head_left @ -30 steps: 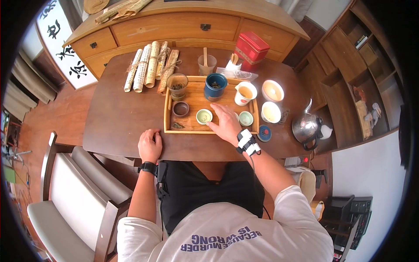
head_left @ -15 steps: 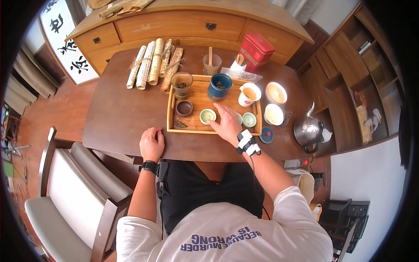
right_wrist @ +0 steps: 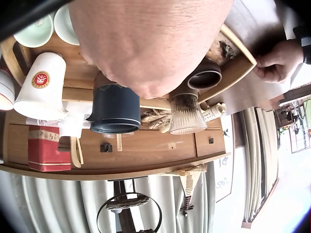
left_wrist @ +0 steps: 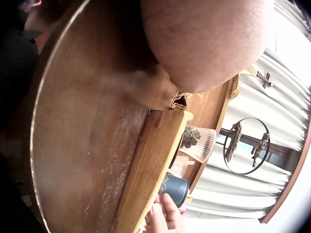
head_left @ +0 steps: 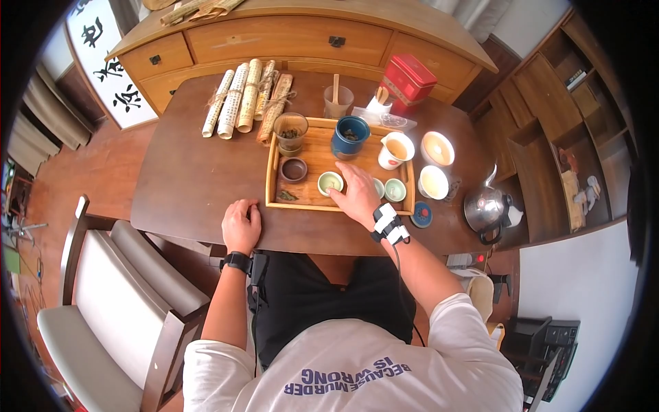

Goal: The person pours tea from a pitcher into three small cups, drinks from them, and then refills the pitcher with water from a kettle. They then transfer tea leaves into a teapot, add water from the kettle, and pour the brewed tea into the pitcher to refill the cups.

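My right hand [head_left: 358, 196] reaches over the wooden tray [head_left: 302, 205] beside a small pale green teacup [head_left: 330, 181]. Its thumb lies at the near rim, and the fingers extend past the cup's right side. Two more pale green cups, one of them a small teacup [head_left: 395, 189], stand right of this hand, one partly hidden by it. My left hand [head_left: 241, 226] rests, fingers loosely curled, on the table's front edge left of the tray, holding nothing. A blue cup [head_left: 351, 136] with dark leaves sits behind the right hand, near a white pitcher [head_left: 395, 151] of tea.
The tray also bears a ribbed glass [head_left: 291, 134], a dark brown cup [head_left: 294, 169] and some leaves [head_left: 288, 196]. White bowls, one a filled bowl [head_left: 434, 182], a blue lid [head_left: 421, 214] and a steel kettle [head_left: 484, 209] stand to the right. Rolled scrolls [head_left: 244, 96] lie at back left.
The head view has shifted slightly, so the table's things appear a little farther right. The right hand stays beside the teacup and the left hand stays on the table edge.
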The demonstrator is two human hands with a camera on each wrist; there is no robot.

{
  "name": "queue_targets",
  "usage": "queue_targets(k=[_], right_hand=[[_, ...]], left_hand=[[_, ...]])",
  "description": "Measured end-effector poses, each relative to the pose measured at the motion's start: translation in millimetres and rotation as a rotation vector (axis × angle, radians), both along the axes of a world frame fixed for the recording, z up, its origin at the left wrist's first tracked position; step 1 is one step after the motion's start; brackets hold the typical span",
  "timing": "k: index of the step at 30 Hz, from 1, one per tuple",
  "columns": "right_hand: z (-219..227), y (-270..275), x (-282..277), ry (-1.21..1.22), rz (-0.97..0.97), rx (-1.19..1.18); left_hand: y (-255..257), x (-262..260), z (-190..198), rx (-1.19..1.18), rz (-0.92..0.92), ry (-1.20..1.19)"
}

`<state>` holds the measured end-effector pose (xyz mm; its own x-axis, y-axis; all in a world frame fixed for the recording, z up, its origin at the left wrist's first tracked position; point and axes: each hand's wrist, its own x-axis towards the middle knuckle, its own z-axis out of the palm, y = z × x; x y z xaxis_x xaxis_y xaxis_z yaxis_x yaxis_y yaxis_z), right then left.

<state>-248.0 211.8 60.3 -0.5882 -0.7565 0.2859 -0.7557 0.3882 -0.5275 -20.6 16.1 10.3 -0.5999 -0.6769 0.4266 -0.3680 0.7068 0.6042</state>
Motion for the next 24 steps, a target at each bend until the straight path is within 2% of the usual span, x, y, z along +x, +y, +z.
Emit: queue_targets(k=[8, 14, 24], right_hand=[[-4, 0, -2, 0.025, 0.015, 0.01], [3, 1, 0, -0.05, 0.011, 0.039], [1, 26, 19, 0.03, 0.006, -0.201]], left_hand=[[0, 0, 1, 0.003, -0.005, -0.013], [0, 0, 0, -0.009, -0.002, 0.0], [-1, 0, 0, 0.007, -0.003, -0.018]])
